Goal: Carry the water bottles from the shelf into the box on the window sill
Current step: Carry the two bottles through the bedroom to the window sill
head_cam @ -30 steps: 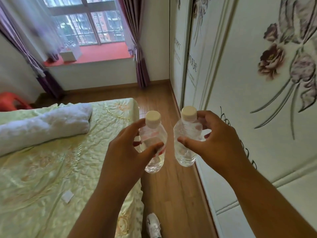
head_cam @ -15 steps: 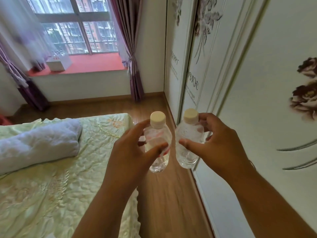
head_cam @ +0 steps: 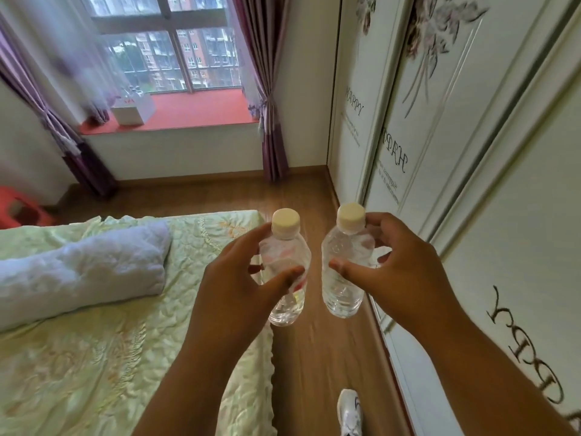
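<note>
Box [head_cam: 133, 110]: white, on the red window sill [head_cam: 201, 111] at far left, near the left curtain; small clear shapes stand up out of it, probably bottles already delivered, though they are too blurred to be sure.
Bed [head_cam: 94, 341]: fills the near left, with a rolled white blanket [head_cam: 78, 272] on it.
Left hand [head_cam: 239, 294]: fingers and thumb clamped around the body of the left bottle [head_cam: 287, 278], which stands upright with its cap at the top.
Right hand [head_cam: 399, 278]: closed around the right bottle [head_cam: 342, 272], thumb across the front, fingertips up by the neck; this bottle is also upright and sits just beside the other without touching it.
Floor strip [head_cam: 314, 357]: bare wood running between the bed and the wardrobe [head_cam: 440, 152] on the right; a white shoe [head_cam: 349, 410] shows at the near edge.
Key relation: the box lies far ahead and to the left of both hands, beyond the foot of the bed.
Nearer hand: the left, being on the box's side.
Judgement: the carry is under way; the path should run forward, then left along the sill, with the bottles' long axes kept vertical for lowering in.
</note>
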`<action>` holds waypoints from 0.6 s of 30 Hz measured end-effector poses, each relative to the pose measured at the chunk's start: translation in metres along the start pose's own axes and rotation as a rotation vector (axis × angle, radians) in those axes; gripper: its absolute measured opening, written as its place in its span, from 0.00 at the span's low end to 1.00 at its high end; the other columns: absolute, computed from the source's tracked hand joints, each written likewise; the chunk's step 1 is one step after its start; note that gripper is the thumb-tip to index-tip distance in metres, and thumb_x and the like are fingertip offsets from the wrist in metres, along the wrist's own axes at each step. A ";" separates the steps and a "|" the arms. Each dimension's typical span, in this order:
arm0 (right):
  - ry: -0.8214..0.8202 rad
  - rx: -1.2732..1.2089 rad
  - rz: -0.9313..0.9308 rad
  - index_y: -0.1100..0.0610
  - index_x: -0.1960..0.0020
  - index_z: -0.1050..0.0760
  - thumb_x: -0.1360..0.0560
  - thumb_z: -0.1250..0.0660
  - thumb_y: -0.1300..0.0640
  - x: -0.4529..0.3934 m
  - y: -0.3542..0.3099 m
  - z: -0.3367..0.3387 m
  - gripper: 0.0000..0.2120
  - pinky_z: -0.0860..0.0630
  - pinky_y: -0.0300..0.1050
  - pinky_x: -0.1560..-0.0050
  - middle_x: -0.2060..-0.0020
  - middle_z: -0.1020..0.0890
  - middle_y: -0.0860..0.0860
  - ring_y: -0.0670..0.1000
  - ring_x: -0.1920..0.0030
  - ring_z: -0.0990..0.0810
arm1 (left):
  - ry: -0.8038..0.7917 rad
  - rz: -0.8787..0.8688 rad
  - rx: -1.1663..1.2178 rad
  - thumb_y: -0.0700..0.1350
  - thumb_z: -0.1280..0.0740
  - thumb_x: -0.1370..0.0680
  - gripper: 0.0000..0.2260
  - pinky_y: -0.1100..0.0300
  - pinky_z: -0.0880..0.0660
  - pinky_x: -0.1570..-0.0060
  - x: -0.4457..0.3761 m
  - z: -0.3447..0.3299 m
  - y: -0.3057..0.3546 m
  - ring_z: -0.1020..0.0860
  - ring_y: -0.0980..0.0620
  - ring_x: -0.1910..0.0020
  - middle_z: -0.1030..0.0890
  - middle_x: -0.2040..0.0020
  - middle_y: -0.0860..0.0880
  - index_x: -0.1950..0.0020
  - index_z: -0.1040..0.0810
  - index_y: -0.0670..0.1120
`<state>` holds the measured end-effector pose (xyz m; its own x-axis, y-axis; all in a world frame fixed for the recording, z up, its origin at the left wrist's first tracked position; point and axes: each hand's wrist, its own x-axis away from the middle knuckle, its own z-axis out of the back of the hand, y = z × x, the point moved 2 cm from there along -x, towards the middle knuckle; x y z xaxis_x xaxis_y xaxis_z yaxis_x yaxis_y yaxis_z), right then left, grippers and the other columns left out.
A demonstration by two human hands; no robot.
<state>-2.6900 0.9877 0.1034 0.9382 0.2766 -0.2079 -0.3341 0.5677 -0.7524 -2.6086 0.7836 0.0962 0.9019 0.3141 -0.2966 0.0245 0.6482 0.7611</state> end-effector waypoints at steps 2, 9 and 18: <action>-0.012 -0.017 0.007 0.44 0.33 0.29 0.38 0.27 0.35 -0.024 0.007 -0.005 0.36 0.27 0.39 0.44 0.38 0.20 0.44 0.46 0.42 0.21 | 0.014 0.012 -0.015 0.60 0.23 0.33 0.33 0.69 0.22 0.47 -0.018 -0.006 -0.004 0.22 0.64 0.42 0.22 0.35 0.62 0.29 0.28 0.62; -0.081 -0.055 0.060 0.43 0.34 0.30 0.35 0.22 0.40 -0.123 0.025 -0.005 0.33 0.33 0.28 0.53 0.45 0.23 0.37 0.43 0.46 0.23 | 0.070 0.042 -0.059 0.61 0.24 0.34 0.33 0.79 0.27 0.56 -0.097 -0.027 0.000 0.23 0.67 0.46 0.23 0.39 0.65 0.30 0.29 0.65; -0.099 -0.060 0.163 0.44 0.32 0.30 0.34 0.23 0.40 -0.236 0.044 0.009 0.34 0.23 0.44 0.42 0.39 0.20 0.42 0.47 0.43 0.20 | 0.196 0.033 -0.068 0.63 0.25 0.34 0.32 0.76 0.26 0.52 -0.190 -0.067 0.011 0.23 0.68 0.45 0.24 0.41 0.69 0.31 0.28 0.64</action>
<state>-2.9269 0.9549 0.1247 0.8575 0.4378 -0.2702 -0.4725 0.4624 -0.7503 -2.8081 0.7777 0.1225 0.8001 0.4610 -0.3837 -0.0393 0.6786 0.7334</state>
